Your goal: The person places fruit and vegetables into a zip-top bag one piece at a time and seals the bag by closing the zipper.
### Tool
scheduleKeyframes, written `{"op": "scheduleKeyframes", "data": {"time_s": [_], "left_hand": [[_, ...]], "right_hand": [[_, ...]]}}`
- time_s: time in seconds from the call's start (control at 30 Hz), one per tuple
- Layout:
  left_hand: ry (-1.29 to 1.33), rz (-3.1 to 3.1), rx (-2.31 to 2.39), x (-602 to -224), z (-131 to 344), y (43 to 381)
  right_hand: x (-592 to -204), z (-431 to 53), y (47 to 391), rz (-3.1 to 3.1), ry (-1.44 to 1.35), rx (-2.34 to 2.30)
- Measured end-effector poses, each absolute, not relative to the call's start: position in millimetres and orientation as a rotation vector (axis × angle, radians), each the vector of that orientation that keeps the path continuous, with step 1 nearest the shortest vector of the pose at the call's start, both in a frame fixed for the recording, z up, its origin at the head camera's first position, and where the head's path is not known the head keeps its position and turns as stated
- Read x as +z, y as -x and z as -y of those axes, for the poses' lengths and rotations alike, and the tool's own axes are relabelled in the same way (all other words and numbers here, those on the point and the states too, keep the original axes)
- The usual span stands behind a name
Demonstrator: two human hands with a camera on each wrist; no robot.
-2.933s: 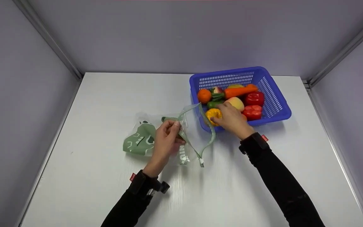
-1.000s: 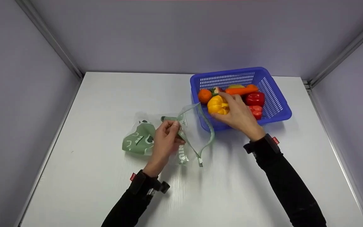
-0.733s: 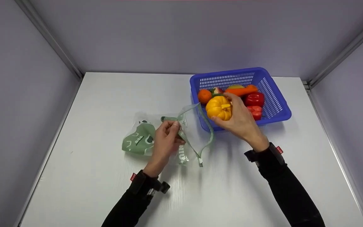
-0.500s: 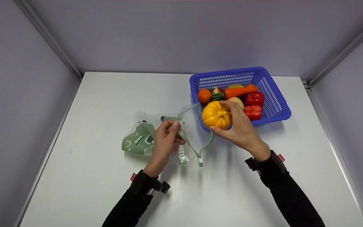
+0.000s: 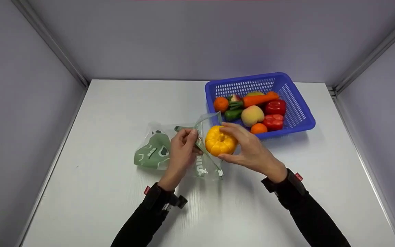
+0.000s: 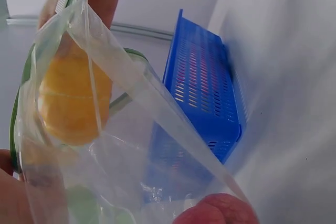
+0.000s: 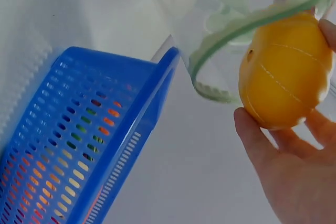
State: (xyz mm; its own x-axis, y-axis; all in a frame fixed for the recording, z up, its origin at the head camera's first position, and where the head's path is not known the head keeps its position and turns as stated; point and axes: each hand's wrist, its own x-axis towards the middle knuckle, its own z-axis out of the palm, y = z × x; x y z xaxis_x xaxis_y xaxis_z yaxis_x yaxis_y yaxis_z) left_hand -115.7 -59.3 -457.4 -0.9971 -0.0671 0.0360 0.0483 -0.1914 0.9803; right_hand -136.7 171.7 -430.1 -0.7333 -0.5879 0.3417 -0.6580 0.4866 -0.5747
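My left hand (image 5: 183, 150) pinches the green-edged rim of a clear zip bag (image 5: 201, 167) printed with a green cartoon face. The bag lies on the table with its mouth spread toward the right. Between the thumb and fingers of my right hand (image 5: 252, 152) is a small yellow pumpkin (image 5: 220, 141), held at that mouth. In the right wrist view the pumpkin (image 7: 286, 72) is beside the bag's green zip edge (image 7: 252, 24). Through the clear plastic, the left wrist view shows the pumpkin (image 6: 76, 98) near the opening. Something pinkish-red (image 6: 218, 211) shows low in that view, its kind unclear.
Behind the bag, to the right, a blue perforated basket (image 5: 303, 118) holds a carrot (image 5: 257, 100), a peach (image 5: 252, 116), red peppers (image 5: 275, 107), a green vegetable (image 5: 233, 115) and oranges (image 5: 259, 128). Grey walls (image 5: 190, 41) enclose the white table (image 5: 122, 103) at the back and sides.
My right hand has taken the yellow pumpkin out of the basket and carried it left and nearer to the bag's mouth. My left hand has kept its pinch on the rim.
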Motion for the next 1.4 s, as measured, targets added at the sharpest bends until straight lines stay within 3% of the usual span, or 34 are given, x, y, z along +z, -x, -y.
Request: {"op": "scheduleKeyframes", "data": {"time_s": [0.87, 0.97, 1.2, 1.4], "left_hand": [[0.068, 1.776, -2.375, -458.8, 55.7, 115.7], [0.067, 1.774, -2.361, -459.3, 55.7, 116.2], [0.045, 1.747, -2.372, -459.0, 56.6, 115.3], [0.004, 1.713, -2.328, -456.8, 58.5, 112.6]], "right_hand": [[-446.4, -163.0, 159.7, 2.805, -1.300, 1.120], [-448.0, -172.0, 155.1, 2.650, -1.177, 1.179], [-462.0, -183.6, 142.8, 2.706, -0.596, 0.941], [-472.7, -180.8, 141.1, 3.009, -0.499, 0.985]]}}
